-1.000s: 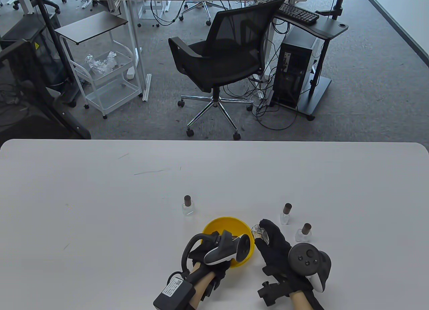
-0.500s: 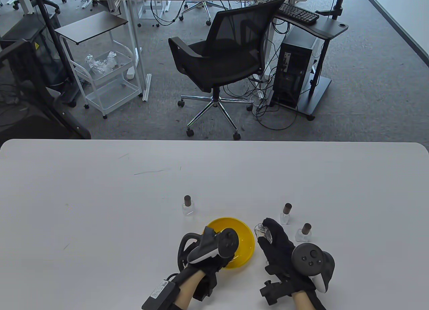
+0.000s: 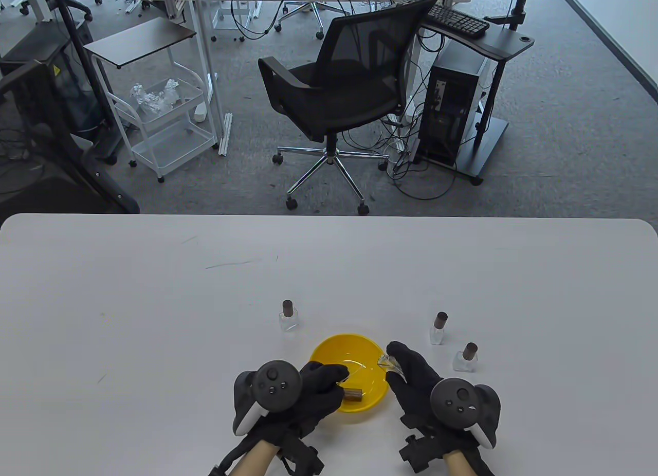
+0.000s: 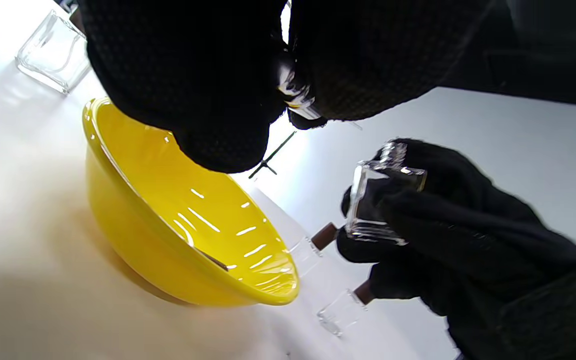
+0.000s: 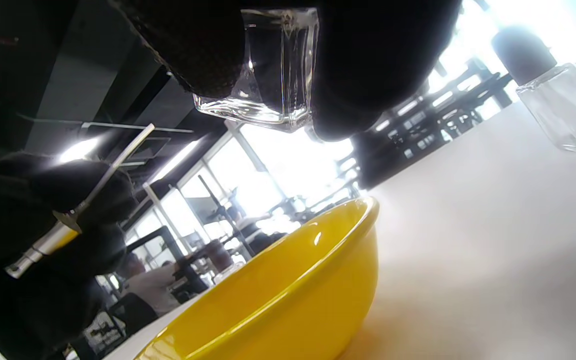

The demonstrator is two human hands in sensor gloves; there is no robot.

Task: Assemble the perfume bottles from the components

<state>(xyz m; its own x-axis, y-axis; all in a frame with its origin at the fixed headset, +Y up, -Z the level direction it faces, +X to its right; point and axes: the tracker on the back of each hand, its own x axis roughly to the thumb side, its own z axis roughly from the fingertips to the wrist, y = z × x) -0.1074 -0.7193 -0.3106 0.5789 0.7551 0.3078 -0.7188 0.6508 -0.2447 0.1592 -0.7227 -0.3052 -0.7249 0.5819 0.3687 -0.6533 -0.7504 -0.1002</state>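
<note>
while the spray pump [image 5: 63, 227] is pinched in the left hand [image 3: 313, 388] over the yellow bowl [image 3: 329, 350], an open glass bottle [image 4: 380, 200] is gripped in the right hand [image 3: 414, 376] just beside it. next up, probably, the tube gets threaded into the neck. a brown cap [image 3: 353, 393] is left in the bowl; three capped bottles [image 3: 289, 315] are parked farther back.

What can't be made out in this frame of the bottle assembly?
- Silver spray pump with thin tube: its head, buried in the left hand grip, every view.
- Clear square glass bottle: mostly covered by right hand, table view.
- Yellow plastic bowl contents: partly hidden behind left fingers.
</note>
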